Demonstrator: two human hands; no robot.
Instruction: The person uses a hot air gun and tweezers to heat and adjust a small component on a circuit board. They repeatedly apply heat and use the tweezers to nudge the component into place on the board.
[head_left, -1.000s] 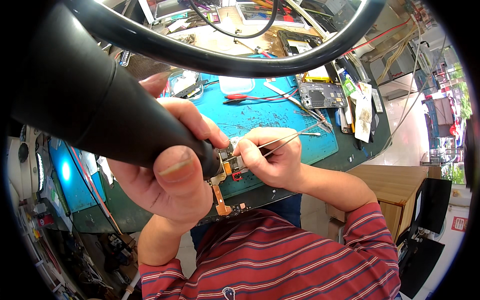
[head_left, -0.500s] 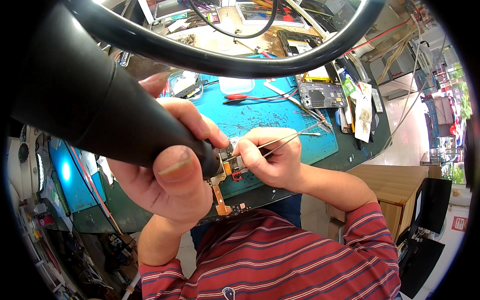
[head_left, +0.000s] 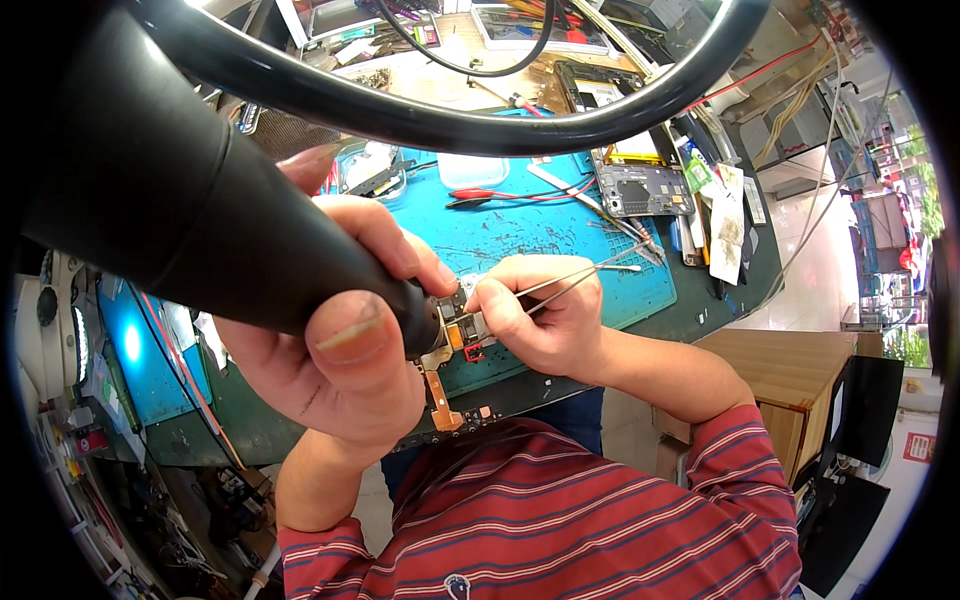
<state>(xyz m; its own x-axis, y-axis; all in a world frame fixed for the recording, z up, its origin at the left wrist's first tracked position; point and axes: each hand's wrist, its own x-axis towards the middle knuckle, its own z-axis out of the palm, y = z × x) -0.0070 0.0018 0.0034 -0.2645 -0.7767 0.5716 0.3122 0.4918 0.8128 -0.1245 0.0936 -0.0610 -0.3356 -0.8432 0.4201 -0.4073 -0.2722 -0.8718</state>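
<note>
A black hot-air gun [head_left: 250, 220], thick and tapering to a narrow nozzle, slants in from the upper left. My left hand [head_left: 375, 385] is closed round its lower end, thumb on the near side and fingers beyond. The nozzle end points at a small circuit board [head_left: 462, 325] with silver, yellow and red parts. An orange flex strip [head_left: 440, 400] sticks out below it. Pinched in my right hand [head_left: 550, 310] are thin tweezers [head_left: 560, 285], whose tips are hidden. A second slim rod with a pale tip, perhaps a swab [head_left: 625, 268], crosses them.
A black hose [head_left: 450, 130] arcs over the blue mat [head_left: 540, 220]. Red and black clip leads [head_left: 485, 197], a clear tray [head_left: 472, 172] and an opened phone [head_left: 640, 190] lie beyond my hands. A wooden cabinet [head_left: 780, 370] stands at the right.
</note>
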